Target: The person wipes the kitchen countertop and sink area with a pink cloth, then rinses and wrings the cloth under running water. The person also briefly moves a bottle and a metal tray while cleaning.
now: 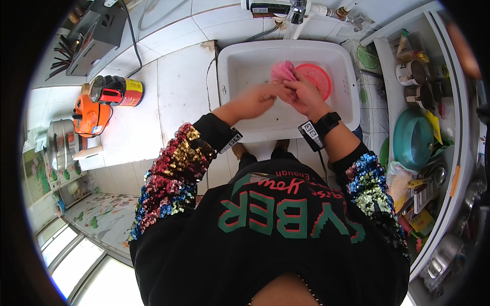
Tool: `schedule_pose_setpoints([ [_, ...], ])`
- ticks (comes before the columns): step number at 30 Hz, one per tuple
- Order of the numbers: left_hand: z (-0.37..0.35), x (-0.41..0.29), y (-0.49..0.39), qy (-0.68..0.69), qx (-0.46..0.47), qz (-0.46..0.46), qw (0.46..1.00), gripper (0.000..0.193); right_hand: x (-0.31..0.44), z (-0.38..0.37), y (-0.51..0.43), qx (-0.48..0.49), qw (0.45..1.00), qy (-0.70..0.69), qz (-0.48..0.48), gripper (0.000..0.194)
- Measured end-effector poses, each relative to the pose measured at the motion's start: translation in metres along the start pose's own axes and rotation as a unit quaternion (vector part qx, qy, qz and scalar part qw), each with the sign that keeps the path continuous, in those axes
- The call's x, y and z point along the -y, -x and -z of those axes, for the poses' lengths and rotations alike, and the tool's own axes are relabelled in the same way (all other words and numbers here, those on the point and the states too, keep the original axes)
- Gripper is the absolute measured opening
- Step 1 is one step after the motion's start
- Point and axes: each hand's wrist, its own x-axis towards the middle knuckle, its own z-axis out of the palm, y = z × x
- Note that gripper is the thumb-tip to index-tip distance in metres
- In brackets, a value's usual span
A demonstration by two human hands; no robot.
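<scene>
A pink cloth [283, 71], bunched and wet, is in my right hand [306, 93], over the white sink basin [245, 132]. Water falls on the cloth from the chrome faucet [297, 14] above. My left hand [256, 100] is blurred, its fingers curled against the right hand and the lower end of the cloth; whether it grips the cloth cannot be told. Just beyond my right hand, a red plastic strainer basket [323, 78] sits in the basin, partly hidden by that hand.
The white tiled counter [180, 88] on the left bears a dark-lidded jar [132, 93], an orange appliance [91, 114] and a steel pot [61, 144]. An open cabinet at right holds mugs and a teal basin [413, 139]. A grey chopstick holder [97, 38] stands upper left.
</scene>
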Motion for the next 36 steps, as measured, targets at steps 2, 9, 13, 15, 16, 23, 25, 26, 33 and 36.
schedule_pose_setpoints([
  [2, 0.012, 0.005, -0.004, -0.025, -0.057, 0.013, 0.998, 0.058, 0.004, 0.003, 0.001, 0.018, 1.000, 0.017, -0.001, 0.048],
  [9, 0.020, 0.013, -0.031, -0.139, -0.065, 0.001, 0.988, 0.074, 0.021, 0.004, -0.007, 0.114, 0.989, 0.068, -0.062, 0.058],
  [13, 0.025, 0.010, -0.037, 0.029, -0.090, 0.177, 0.980, 0.067, 0.014, -0.005, -0.004, 0.012, 0.993, 0.099, 0.059, 0.051],
  [15, 0.020, 0.008, -0.037, 0.086, -0.107, 0.166, 0.977, 0.062, 0.011, -0.010, -0.007, -0.023, 0.992, 0.097, 0.078, 0.042],
  [16, 0.015, 0.007, -0.037, 0.118, -0.120, 0.158, 0.973, 0.060, 0.011, -0.010, -0.009, -0.018, 0.990, 0.102, 0.098, 0.038],
  [23, -0.022, 0.013, -0.042, 0.142, -0.151, 0.142, 0.968, 0.046, 0.000, -0.006, -0.021, 0.046, 0.960, 0.260, 0.095, 0.027],
  [25, -0.021, 0.016, -0.046, 0.116, -0.161, 0.189, 0.962, 0.039, -0.005, -0.005, -0.024, 0.056, 0.936, 0.321, 0.133, 0.025],
  [26, -0.019, 0.017, -0.048, 0.091, -0.169, 0.158, 0.969, 0.035, -0.007, -0.005, -0.025, 0.043, 0.918, 0.366, 0.147, 0.026],
  [33, 0.009, 0.023, -0.056, 0.190, -0.146, 0.288, 0.927, 0.029, -0.005, 0.000, -0.032, 0.101, 0.811, 0.524, 0.241, 0.031],
  [36, 0.017, 0.026, -0.055, 0.326, -0.142, 0.267, 0.896, 0.032, 0.000, 0.006, -0.028, 0.057, 0.809, 0.533, 0.242, 0.027],
])
